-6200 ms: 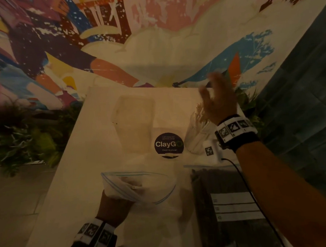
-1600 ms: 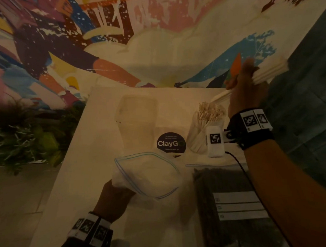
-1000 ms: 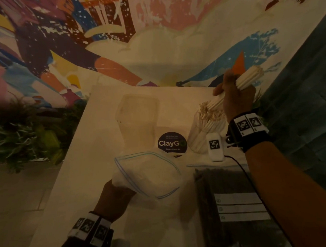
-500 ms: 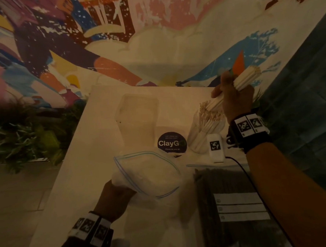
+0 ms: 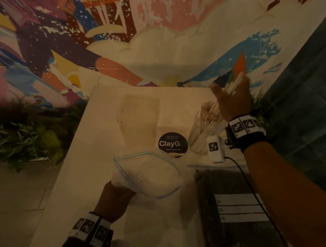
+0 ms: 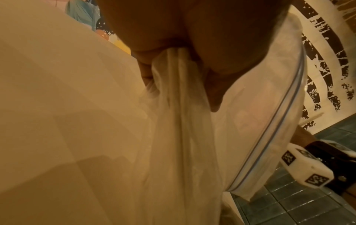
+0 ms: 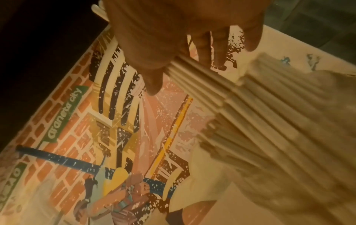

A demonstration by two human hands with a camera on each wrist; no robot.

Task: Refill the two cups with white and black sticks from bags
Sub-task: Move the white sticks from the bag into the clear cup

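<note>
My right hand (image 5: pixel 231 98) hovers over the right cup (image 5: pixel 206 128), which is packed with white sticks. Its thumb is splayed and its fingers are straight. A bunch of white sticks (image 5: pixel 236 82) lies loosely against those fingers. In the right wrist view the white sticks (image 7: pixel 250 106) fan down from my right hand (image 7: pixel 183 68) toward the blurred cup (image 7: pixel 298 159). My left hand (image 5: pixel 120 194) grips the clear zip bag (image 5: pixel 148 174) below its open mouth. The left wrist view shows my left hand (image 6: pixel 192 60) bunching the zip bag (image 6: pixel 192 137). The left cup (image 5: pixel 140 113) stands clear and empty.
A zip bag of black sticks (image 5: pixel 220 205) with a white label lies at the front right of the pale table (image 5: pixel 76 186). A dark round ClayGo sticker (image 5: pixel 172 143) sits between the cups. Plants (image 5: pixel 16 142) lie left, a mural wall behind, dark tiles on the right.
My right hand brought a bunch of white sticks down to the right cup and has now loosened, thumb spread away. The left hand and its bag have stayed put.
</note>
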